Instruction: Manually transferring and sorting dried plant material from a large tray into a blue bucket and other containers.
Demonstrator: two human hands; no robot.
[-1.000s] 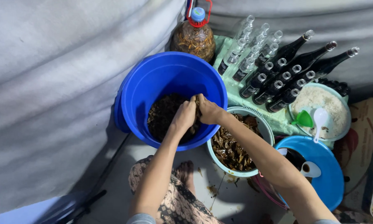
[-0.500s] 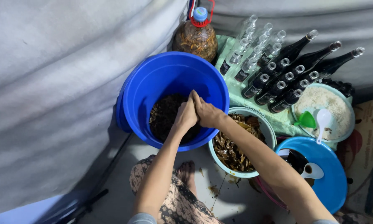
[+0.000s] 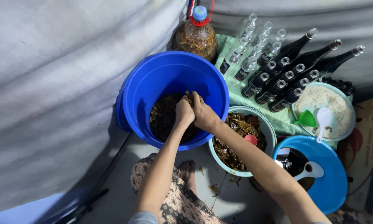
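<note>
I see both hands, left (image 3: 184, 113) and right (image 3: 204, 115), clenched together on one clump of dark leaves (image 3: 189, 98) over one blue bucket (image 3: 153, 70); two bowls (image 3: 269, 128) sit beside it.

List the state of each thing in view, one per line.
left hand: closed on brown plant matter
right hand: closed on same clump
blue bucket: upright, partly filled
teal bowl: holds brown leaves
large plastic bottle: capped, upright
glass bottles: lying tilted
green funnel: on its side
</note>
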